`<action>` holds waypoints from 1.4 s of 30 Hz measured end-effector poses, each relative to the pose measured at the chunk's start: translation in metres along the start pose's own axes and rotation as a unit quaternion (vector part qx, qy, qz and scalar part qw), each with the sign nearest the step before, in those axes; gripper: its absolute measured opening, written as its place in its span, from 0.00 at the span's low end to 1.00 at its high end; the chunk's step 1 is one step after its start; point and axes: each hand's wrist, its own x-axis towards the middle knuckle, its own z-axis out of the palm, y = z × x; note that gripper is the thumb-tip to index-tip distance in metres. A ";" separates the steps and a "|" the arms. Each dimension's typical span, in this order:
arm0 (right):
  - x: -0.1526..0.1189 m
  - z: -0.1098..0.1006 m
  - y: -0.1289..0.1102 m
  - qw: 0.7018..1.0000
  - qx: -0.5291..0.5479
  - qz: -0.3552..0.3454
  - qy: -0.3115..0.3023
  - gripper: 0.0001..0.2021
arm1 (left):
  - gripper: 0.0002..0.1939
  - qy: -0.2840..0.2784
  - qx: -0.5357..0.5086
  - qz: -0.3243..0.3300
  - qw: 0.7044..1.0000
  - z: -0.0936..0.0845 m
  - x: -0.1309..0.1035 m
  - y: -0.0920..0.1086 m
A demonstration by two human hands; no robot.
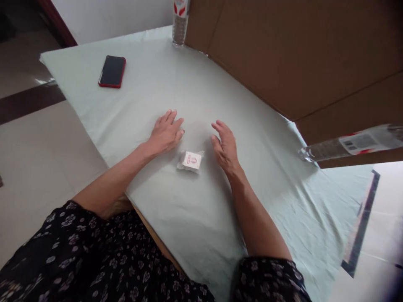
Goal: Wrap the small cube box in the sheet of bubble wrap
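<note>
A small white box in clear plastic wrap (pixel 191 161) lies on the pale green cloth of the table (pixel 189 209), between my two hands. My left hand (pixel 166 132) is up and to the left of the box, palm down with its fingers spread, holding nothing. To the right of the box is my right hand (pixel 225 147), turned on its side with thumb and fingers apart and nothing between them. Neither hand touches the box.
A phone with a red edge (pixel 112 71) lies at the upper left of the table. Large brown cardboard (pixel 283 54) stands along the far right side. One clear bottle (pixel 180 25) is at its left end, another bottle (pixel 352 144) at the right.
</note>
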 end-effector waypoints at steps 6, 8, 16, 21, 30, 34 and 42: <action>0.015 0.023 0.012 0.994 -0.075 0.037 -0.074 0.26 | 0.33 0.011 0.057 -0.056 0.997 0.011 -0.009 -0.034; 0.010 0.025 0.016 0.994 -0.079 0.033 -0.062 0.27 | 0.34 0.034 0.063 -0.086 0.994 0.007 -0.018 -0.046; 0.010 0.025 0.015 0.995 -0.064 0.056 -0.056 0.28 | 0.37 0.088 0.058 -0.189 0.976 -0.010 -0.043 -0.085; 0.011 0.020 0.009 0.993 -0.070 0.062 -0.068 0.28 | 0.39 0.100 0.060 -0.242 0.963 -0.023 -0.067 -0.107; 0.009 0.023 0.010 0.995 -0.074 0.052 -0.050 0.28 | 0.43 0.129 0.055 -0.341 0.929 -0.034 -0.095 -0.120; 0.009 0.027 0.014 0.994 -0.091 0.049 -0.043 0.28 | 0.46 0.116 0.034 -0.429 0.895 -0.041 -0.108 -0.127; 0.010 0.030 0.017 0.996 -0.083 0.033 -0.012 0.28 | 0.42 0.193 0.051 -0.311 0.929 -0.053 -0.089 -0.098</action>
